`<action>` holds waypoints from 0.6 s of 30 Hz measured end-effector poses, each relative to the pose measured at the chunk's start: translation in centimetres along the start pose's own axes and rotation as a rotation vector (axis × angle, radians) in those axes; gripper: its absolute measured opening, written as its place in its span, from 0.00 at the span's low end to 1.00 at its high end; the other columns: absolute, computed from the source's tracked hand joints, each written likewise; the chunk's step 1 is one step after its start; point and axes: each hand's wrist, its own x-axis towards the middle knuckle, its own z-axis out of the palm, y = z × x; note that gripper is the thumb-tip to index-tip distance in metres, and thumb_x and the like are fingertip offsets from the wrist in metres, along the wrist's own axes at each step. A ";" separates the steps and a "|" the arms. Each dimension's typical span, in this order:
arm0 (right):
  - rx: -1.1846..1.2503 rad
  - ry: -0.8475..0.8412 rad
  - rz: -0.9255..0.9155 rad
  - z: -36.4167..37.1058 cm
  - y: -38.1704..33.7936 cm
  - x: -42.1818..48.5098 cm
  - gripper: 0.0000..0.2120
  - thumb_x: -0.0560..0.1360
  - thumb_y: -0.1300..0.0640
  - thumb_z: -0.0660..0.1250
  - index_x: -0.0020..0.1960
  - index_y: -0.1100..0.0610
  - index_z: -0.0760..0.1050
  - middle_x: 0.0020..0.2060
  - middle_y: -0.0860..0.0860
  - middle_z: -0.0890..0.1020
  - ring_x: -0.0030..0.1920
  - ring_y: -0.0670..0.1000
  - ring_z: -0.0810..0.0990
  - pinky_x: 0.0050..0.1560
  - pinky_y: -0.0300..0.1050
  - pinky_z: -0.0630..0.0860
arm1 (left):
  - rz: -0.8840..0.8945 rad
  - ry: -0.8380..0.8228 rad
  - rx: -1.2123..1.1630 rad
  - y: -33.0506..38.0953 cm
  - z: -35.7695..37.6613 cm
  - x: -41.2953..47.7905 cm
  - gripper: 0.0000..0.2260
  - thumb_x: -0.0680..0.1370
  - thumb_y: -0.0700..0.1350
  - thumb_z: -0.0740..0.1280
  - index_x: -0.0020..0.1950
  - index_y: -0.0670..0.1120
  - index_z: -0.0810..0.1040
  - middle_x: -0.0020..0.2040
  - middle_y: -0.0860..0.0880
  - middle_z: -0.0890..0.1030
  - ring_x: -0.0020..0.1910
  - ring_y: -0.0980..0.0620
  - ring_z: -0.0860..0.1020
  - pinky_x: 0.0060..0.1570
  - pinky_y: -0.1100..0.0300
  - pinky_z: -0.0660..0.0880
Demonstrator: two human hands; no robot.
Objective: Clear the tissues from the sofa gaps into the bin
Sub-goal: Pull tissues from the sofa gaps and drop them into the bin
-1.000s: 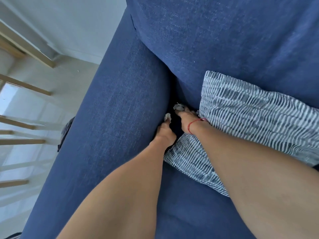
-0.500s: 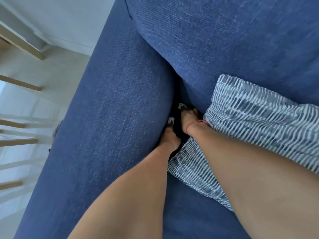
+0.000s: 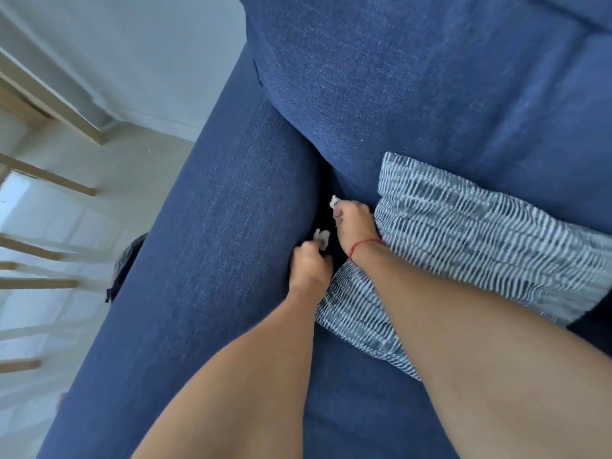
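Both my hands reach into the dark gap between the blue sofa's armrest (image 3: 212, 246) and its back cushion (image 3: 414, 104). My left hand (image 3: 309, 266) pinches a small white tissue scrap (image 3: 321, 235) at the gap's near end. My right hand (image 3: 356, 223), with a red string on its wrist, holds another white tissue scrap (image 3: 333, 201) at its fingertips, deeper in the gap. The bin is not in view.
A blue-and-white striped pillow (image 3: 480, 246) lies on the seat against my right wrist. Left of the armrest are a pale floor, wooden chair legs (image 3: 49, 175) and a dark object (image 3: 127, 263) beside the sofa.
Both hands stay at the gap, each still holding its tissue scrap; the scraps show a little more above the fingers. My view has shifted slightly.
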 end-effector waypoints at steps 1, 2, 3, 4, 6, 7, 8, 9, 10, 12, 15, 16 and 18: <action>0.014 0.025 -0.017 -0.7 -0.4 -0.6 0.14 0.76 0.71 0.57 0.54 0.63 0.79 0.54 0.61 0.80 0.54 0.60 0.79 0.54 0.46 0.74 | -0.003 0.037 -0.019 0.4 -0.7 -0.8 0.12 0.75 0.38 0.65 0.57 0.41 0.81 0.53 0.40 0.83 0.52 0.40 0.81 0.53 0.58 0.76; 0.041 0.046 -0.027 -1.4 -0.7 -1.3 0.14 0.75 0.71 0.58 0.53 0.62 0.79 0.54 0.60 0.80 0.54 0.59 0.79 0.56 0.46 0.74 | -0.005 0.079 -0.046 0.8 -1.5 -1.6 0.11 0.75 0.39 0.66 0.56 0.41 0.82 0.52 0.40 0.84 0.51 0.41 0.81 0.51 0.59 0.75; 0.078 0.057 -0.026 -2.2 -1.2 -2.1 0.13 0.75 0.71 0.59 0.53 0.61 0.79 0.55 0.59 0.80 0.55 0.59 0.79 0.57 0.46 0.75 | -0.015 0.118 -0.077 1.1 -2.3 -2.3 0.11 0.75 0.39 0.67 0.56 0.42 0.83 0.52 0.41 0.84 0.50 0.42 0.81 0.49 0.60 0.74; 0.130 0.072 -0.022 -3.0 -1.6 -2.8 0.12 0.75 0.71 0.60 0.53 0.61 0.79 0.55 0.59 0.81 0.55 0.58 0.79 0.59 0.46 0.75 | -0.016 0.159 -0.109 1.4 -3.2 -3.2 0.11 0.75 0.39 0.67 0.56 0.42 0.83 0.52 0.42 0.84 0.50 0.42 0.81 0.47 0.61 0.73; 0.217 0.074 0.011 -4.8 -2.7 -4.2 0.11 0.75 0.69 0.63 0.54 0.62 0.80 0.56 0.58 0.81 0.57 0.57 0.79 0.59 0.41 0.73 | -0.004 0.214 -0.166 1.9 -5.0 -4.8 0.08 0.76 0.40 0.67 0.52 0.42 0.84 0.48 0.43 0.84 0.47 0.43 0.81 0.44 0.62 0.72; 0.244 0.064 0.023 -5.6 -3.3 -4.7 0.11 0.75 0.69 0.64 0.54 0.62 0.80 0.57 0.58 0.81 0.58 0.57 0.79 0.57 0.39 0.72 | 0.000 0.228 -0.190 2.0 -5.8 -5.5 0.07 0.77 0.41 0.67 0.50 0.41 0.84 0.46 0.44 0.84 0.46 0.44 0.81 0.43 0.62 0.72; 0.263 0.055 0.027 -6.5 -4.1 -5.4 0.11 0.75 0.68 0.64 0.55 0.62 0.80 0.57 0.58 0.81 0.58 0.57 0.79 0.56 0.38 0.71 | 0.006 0.244 -0.206 2.0 -6.8 -6.1 0.07 0.77 0.42 0.67 0.48 0.41 0.84 0.44 0.45 0.83 0.44 0.44 0.80 0.42 0.61 0.72; 0.284 0.046 0.027 -7.3 -4.9 -5.9 0.11 0.75 0.67 0.64 0.54 0.61 0.80 0.56 0.58 0.81 0.57 0.58 0.80 0.56 0.39 0.72 | 0.005 0.259 -0.214 1.9 -7.7 -6.6 0.08 0.77 0.44 0.67 0.47 0.41 0.83 0.42 0.45 0.82 0.42 0.44 0.79 0.40 0.61 0.71; 0.303 0.036 0.021 -7.9 -5.9 -6.4 0.11 0.75 0.67 0.64 0.53 0.58 0.80 0.54 0.58 0.81 0.56 0.59 0.80 0.57 0.41 0.74 | 0.007 0.283 -0.218 1.8 -8.6 -7.0 0.09 0.78 0.46 0.67 0.46 0.41 0.83 0.43 0.45 0.81 0.41 0.45 0.79 0.38 0.61 0.70; 0.326 0.029 0.005 -8.8 -8.0 -7.3 0.10 0.74 0.67 0.63 0.50 0.54 0.77 0.47 0.56 0.79 0.52 0.58 0.81 0.54 0.45 0.78 | 0.009 0.345 -0.226 1.3 -10.6 -7.6 0.11 0.78 0.50 0.66 0.47 0.44 0.82 0.48 0.43 0.80 0.38 0.48 0.75 0.36 0.61 0.69; 0.347 0.022 -0.011 -8.9 -11.6 -8.8 0.11 0.71 0.66 0.64 0.49 0.53 0.75 0.44 0.55 0.78 0.48 0.57 0.79 0.52 0.48 0.79 | -0.014 0.418 -0.290 0.3 -14.0 -8.8 0.13 0.79 0.51 0.65 0.48 0.42 0.80 0.47 0.47 0.78 0.40 0.50 0.74 0.42 0.53 0.75; 0.347 0.006 -0.022 -8.5 -12.9 -9.3 0.10 0.70 0.67 0.65 0.50 0.57 0.77 0.43 0.56 0.80 0.50 0.59 0.80 0.53 0.51 0.80 | -0.031 0.440 -0.320 -0.3 -15.1 -9.2 0.16 0.79 0.53 0.64 0.46 0.40 0.79 0.42 0.48 0.77 0.38 0.49 0.73 0.41 0.52 0.75; 0.337 -0.022 -0.050 -7.4 -15.6 -10.3 0.10 0.70 0.67 0.65 0.49 0.69 0.78 0.42 0.63 0.83 0.51 0.65 0.81 0.53 0.57 0.80 | -0.067 0.481 -0.369 -1.6 -17.2 -10.0 0.20 0.79 0.56 0.62 0.41 0.39 0.76 0.34 0.51 0.74 0.33 0.50 0.70 0.36 0.55 0.72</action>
